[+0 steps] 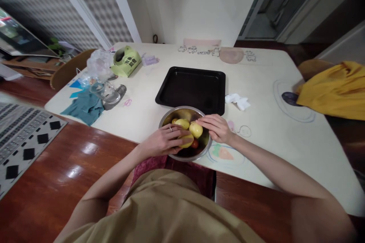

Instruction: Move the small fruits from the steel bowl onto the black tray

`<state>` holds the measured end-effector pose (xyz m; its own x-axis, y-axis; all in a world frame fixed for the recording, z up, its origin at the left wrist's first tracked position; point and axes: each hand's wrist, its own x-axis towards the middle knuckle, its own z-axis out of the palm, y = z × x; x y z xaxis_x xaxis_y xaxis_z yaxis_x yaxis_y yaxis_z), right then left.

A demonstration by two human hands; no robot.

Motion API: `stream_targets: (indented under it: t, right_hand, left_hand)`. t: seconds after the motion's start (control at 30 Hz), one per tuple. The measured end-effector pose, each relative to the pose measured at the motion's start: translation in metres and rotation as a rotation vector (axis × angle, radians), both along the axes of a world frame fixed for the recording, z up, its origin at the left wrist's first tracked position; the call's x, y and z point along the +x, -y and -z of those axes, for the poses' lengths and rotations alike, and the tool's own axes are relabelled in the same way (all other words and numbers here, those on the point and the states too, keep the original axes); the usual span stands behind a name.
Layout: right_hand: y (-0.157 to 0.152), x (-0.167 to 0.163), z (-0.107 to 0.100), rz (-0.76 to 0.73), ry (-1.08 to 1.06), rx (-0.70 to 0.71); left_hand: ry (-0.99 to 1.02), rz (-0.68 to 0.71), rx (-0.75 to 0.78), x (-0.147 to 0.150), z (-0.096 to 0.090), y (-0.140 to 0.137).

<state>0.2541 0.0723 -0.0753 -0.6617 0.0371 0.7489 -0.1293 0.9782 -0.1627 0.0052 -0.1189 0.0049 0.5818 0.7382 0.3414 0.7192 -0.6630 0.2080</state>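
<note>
A round steel bowl stands at the table's near edge, holding several smooth yellow pieces that look like peeled potatoes and a small red tomato. My left hand, with a ring on one finger, reaches over the bowl's left side, its fingers curled over a yellow potato. Another potato lies just behind those fingers. At the right rim, my right hand has its fingers stretched out, the tips touching a rounder potato. The bowl's bottom is mostly hidden.
Directly behind the bowl lies a black baking tray. A crumpled white tissue is to its right. On the left are a teal cloth, a glass jug, plastic bags and a green box. Yellow fabric hangs at the right.
</note>
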Motion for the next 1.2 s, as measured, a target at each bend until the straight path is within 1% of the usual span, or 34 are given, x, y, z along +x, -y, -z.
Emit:
stream_targets:
  t: [0.1, 0.2, 0.33, 0.5, 0.63, 0.83, 0.93, 1.07, 1.2]
  right_hand:
    - [0.001, 0.000, -0.003, -0.002, 0.000, 0.003]
    - [0.002, -0.002, -0.006, -0.036, -0.047, -0.001]
    - [0.002, -0.002, -0.005, -0.045, -0.051, -0.017]
    - [0.001, 0.000, 0.000, -0.005, -0.013, -0.010]
    - [0.001, 0.001, -0.001, -0.011, -0.058, 0.012]
    - [0.000, 0.003, 0.001, -0.029, -0.073, -0.017]
    - [0.000, 0.005, 0.003, -0.018, -0.058, 0.014]
    - [0.001, 0.008, 0.004, 0.021, -0.013, 0.100]
    - [0.002, 0.009, 0.004, 0.060, 0.023, 0.169]
  left_hand:
    - [0.004, 0.004, -0.036, 0.001, -0.003, -0.003]
    - [0.016, -0.002, -0.038, -0.001, -0.008, -0.003]
    - [0.049, -0.016, -0.057, -0.006, -0.009, -0.003]
    - [0.141, -0.002, -0.042, -0.008, -0.003, -0.004]
    - [0.234, 0.017, -0.013, -0.007, 0.004, -0.007]
    - [0.369, -0.059, 0.011, -0.010, 0.015, -0.008]
    - [0.374, -0.107, 0.001, -0.009, 0.014, -0.007]
    - [0.330, -0.162, -0.061, -0.006, 0.010, -0.007]
    - [0.316, -0.167, -0.094, -0.003, 0.010, -0.008]
